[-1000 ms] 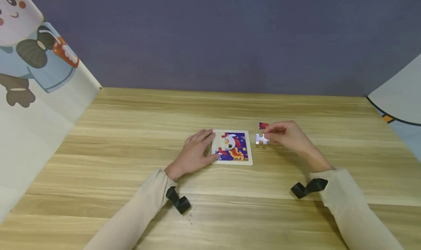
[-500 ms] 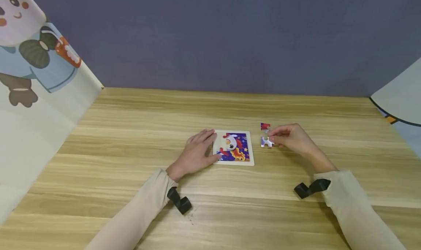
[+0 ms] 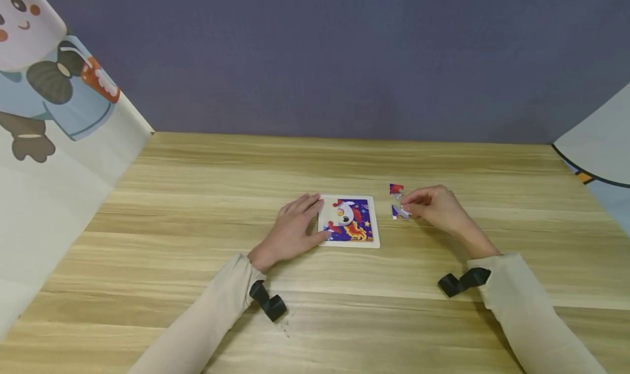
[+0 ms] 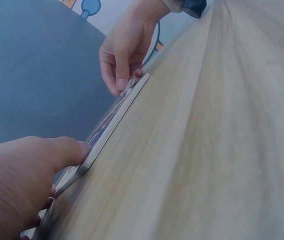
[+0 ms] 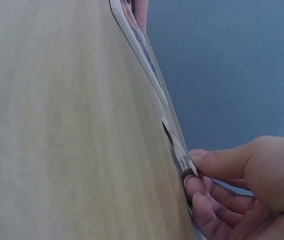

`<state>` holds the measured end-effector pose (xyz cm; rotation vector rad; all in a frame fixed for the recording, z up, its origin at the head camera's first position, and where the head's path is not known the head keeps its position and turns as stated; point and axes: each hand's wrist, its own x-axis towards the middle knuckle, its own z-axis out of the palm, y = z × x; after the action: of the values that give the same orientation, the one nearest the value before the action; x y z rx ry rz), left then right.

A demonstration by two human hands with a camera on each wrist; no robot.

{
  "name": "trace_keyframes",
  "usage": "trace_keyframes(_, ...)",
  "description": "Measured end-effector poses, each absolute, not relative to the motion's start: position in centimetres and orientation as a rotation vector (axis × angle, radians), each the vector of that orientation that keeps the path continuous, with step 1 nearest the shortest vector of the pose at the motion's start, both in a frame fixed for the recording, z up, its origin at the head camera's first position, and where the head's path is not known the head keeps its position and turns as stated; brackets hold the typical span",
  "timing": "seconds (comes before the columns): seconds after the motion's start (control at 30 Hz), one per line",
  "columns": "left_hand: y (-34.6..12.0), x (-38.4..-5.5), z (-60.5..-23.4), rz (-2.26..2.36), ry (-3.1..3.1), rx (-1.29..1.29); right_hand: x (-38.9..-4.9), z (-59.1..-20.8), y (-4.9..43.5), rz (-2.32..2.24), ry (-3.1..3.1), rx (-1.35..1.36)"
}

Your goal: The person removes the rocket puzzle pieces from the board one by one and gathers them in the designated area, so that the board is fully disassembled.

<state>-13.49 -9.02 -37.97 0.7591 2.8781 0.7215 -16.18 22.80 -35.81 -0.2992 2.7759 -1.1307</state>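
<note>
Left hand (image 3: 290,229) laid flat and loose, fingers extended, not wrapped round anything; fingertips rest along the near side edge of a puzzle board (image 3: 373,221), thumb on its closest corner. Reads as an anchor: light weight, probably enough to stop a thin board sliding on smooth wood. The board lies flat on the tabletop (image 3: 344,292), between the two hands but right against the left one. Most of its face carries a cartoon picture (image 3: 355,221) in purple, red, white and orange; a pale bare patch (image 3: 328,212) shows just beside the left fingertips, so likely some pieces are missing there. Right hand (image 3: 433,207) nearly closed, thumb and forefinger pinching a purple-and-white puzzle piece (image 3: 400,213) by the side closest to that hand; the other fingers are curled in behind. An edge grip leaves much of the printed face uncovered, perhaps to let it be looked over or turned. From the right wrist the piece seems tilted; whether it touches the wood, cannot tell. Just beyond the right fingertips lies a red puzzle piece (image 3: 396,189), apart from the board, within easy reach. A small pale bit between the two is partly hidden, its owner unclear
</note>
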Motion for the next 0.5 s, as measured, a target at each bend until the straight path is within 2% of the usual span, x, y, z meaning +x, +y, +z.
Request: trace_keyframes(0.5,-9.10,-13.38,-37.99,0.725,2.889,0.765,-16.14,-35.59,22.65,-1.022,2.869,-0.343)
